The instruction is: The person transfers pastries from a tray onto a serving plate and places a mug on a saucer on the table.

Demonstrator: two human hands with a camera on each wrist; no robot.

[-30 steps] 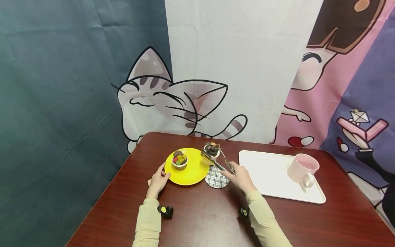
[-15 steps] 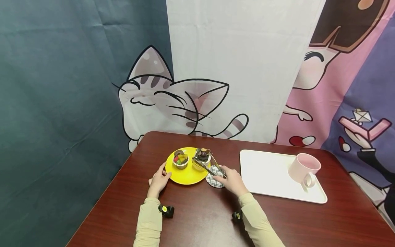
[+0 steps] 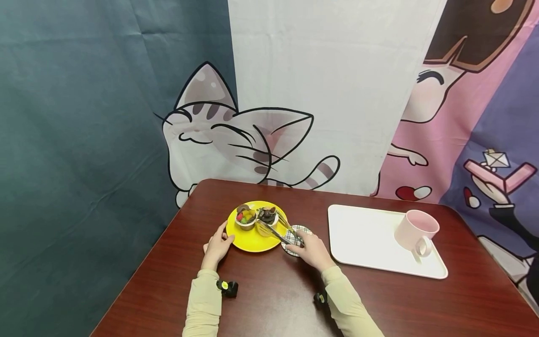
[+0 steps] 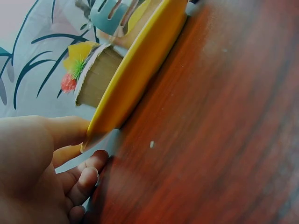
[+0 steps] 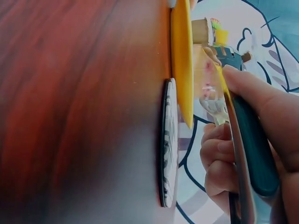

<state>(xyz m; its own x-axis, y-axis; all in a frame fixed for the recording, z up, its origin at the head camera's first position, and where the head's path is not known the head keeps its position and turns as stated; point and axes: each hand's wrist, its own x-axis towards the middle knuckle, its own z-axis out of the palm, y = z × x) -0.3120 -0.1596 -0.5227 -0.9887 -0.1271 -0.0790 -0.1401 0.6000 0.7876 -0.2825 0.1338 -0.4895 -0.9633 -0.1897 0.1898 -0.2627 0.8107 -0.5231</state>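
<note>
My left hand (image 3: 217, 245) pinches the near-left rim of a yellow plate (image 3: 249, 244), thumb above and fingers beneath in the left wrist view. A fruit-topped cupcake (image 3: 246, 221) stands on the plate's left part. Held in my right hand (image 3: 314, 251) are metal serving tongs (image 5: 236, 135) with dark green grips. Their ends lie on both sides of a chocolate-topped cupcake (image 3: 267, 216), beside the fruit-topped one and over the plate. Whether the chocolate one rests on the plate or hangs just above it, I cannot tell.
A round plaid coaster (image 3: 290, 249) lies right of the plate, partly behind the right hand. Further right, a white tray (image 3: 362, 234) carries a pink mug (image 3: 414, 229). The brown table (image 3: 261, 295) backs onto a cartoon-printed curtain (image 3: 337, 93).
My right hand has moved left with the tongs, bringing the chocolate-topped cupcake from the plate's right edge over the plate, next to the fruit-topped one. The left hand stays at the rim.
</note>
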